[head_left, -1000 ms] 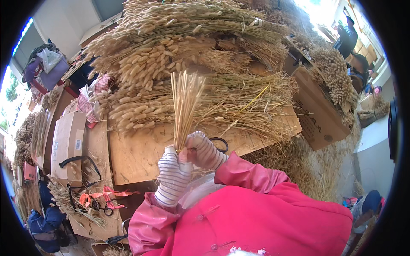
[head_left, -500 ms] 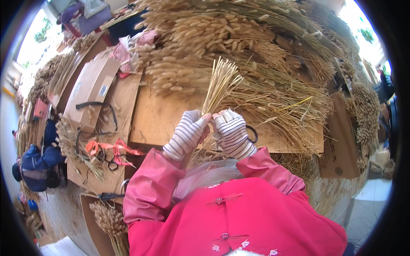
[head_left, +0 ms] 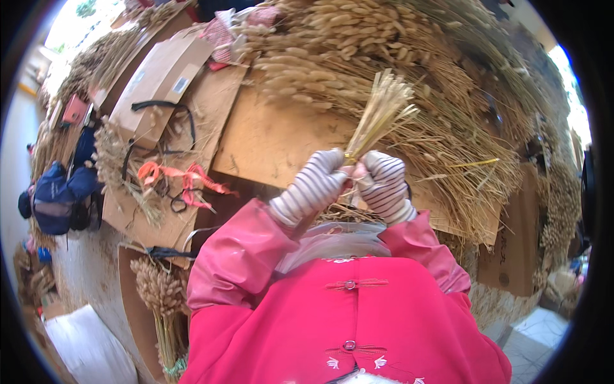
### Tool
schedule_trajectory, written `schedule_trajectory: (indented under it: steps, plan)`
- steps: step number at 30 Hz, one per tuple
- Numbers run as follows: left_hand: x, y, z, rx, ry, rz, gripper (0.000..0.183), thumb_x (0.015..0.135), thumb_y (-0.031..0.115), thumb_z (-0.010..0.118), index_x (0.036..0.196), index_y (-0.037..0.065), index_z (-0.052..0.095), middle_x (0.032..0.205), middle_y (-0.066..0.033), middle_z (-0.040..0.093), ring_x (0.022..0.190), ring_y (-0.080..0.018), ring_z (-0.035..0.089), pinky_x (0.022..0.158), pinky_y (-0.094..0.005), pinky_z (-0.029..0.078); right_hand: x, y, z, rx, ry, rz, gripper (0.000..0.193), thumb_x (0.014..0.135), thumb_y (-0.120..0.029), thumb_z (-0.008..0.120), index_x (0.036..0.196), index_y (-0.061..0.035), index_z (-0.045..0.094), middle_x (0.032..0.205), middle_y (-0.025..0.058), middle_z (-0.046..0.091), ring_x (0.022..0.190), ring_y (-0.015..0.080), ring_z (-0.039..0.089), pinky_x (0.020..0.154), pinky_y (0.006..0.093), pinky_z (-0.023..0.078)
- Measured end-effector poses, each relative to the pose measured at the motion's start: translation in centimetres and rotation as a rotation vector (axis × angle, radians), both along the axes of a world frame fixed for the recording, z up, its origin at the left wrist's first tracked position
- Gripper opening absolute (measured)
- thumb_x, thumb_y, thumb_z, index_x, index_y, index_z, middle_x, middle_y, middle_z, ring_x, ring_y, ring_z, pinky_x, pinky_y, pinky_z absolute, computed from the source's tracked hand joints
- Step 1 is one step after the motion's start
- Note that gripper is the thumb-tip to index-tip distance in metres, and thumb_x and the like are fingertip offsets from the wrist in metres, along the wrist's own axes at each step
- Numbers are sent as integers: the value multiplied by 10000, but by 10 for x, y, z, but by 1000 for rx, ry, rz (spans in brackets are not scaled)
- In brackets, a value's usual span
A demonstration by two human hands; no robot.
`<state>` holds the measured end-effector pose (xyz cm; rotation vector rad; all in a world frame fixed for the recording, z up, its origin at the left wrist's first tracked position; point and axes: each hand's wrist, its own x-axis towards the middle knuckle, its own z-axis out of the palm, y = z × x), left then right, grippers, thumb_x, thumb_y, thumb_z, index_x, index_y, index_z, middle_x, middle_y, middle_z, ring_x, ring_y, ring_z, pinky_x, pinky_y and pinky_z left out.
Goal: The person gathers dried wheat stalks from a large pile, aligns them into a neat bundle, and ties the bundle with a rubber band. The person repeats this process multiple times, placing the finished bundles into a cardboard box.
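Observation:
A bundle of dried grass stalks (head_left: pixel 382 112) points up and away from me, its cut ends fanned out. My left hand (head_left: pixel 312 184), in a striped fingerless glove, is closed around its lower part. From the other side my right hand (head_left: pixel 385 187), gloved alike, pinches at the same spot with bent fingers. A thin yellowish band shows on the stalks just above my fingers. Below the hands the rest of the bundle is mostly hidden. Just past my right hand a dark, curved edge shows, mostly covered.
Heaped dried grass with fluffy heads (head_left: pixel 307 77) covers the far side of the wooden board (head_left: pixel 275 137). To the left lie a cardboard box (head_left: pixel 160 89) with a black strap and an orange ribbon (head_left: pixel 192 179). A bunch of grass (head_left: pixel 160 288) stands in a carton at lower left.
My view has shifted, so hands and bundle appear farther right. The bundle leans more to the right. Both hands stay closed at its lower part, and the yellowish band now shows there.

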<state>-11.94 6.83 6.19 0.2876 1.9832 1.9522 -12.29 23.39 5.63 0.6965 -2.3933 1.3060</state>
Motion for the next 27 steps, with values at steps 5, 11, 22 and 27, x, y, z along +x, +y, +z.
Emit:
schedule_trajectory:
  steps: [5,11,22,27]
  plan:
    - [29,32,-4,-408,589,259,244,727,-47,495,971,-28,486,768,-214,515,695,-409,529,601,-439,438,20,-3,2,-1022,-899,87,96,752,-85,543,727,-16,605,610,63,579,508,130,542,470,258,416]
    - [27,29,2,-212,440,247,127,808,32,526,913,-39,514,718,-182,582,618,-313,591,549,-374,465,13,7,5,-438,-598,50,139,810,-111,501,704,-25,524,542,-4,447,493,97,450,422,208,327]
    - [-15,14,6,-423,317,240,306,755,237,547,716,-62,596,656,-265,579,647,-399,604,580,-440,482,1,-16,3,282,345,-36,203,870,-157,519,923,12,616,842,157,621,754,325,583,691,387,470]
    - [-9,1,15,-212,115,220,302,796,242,528,761,-34,644,603,-164,610,567,-279,625,523,-373,488,-11,-2,0,422,396,12,171,843,-99,524,915,39,592,821,192,607,725,350,586,666,399,475]
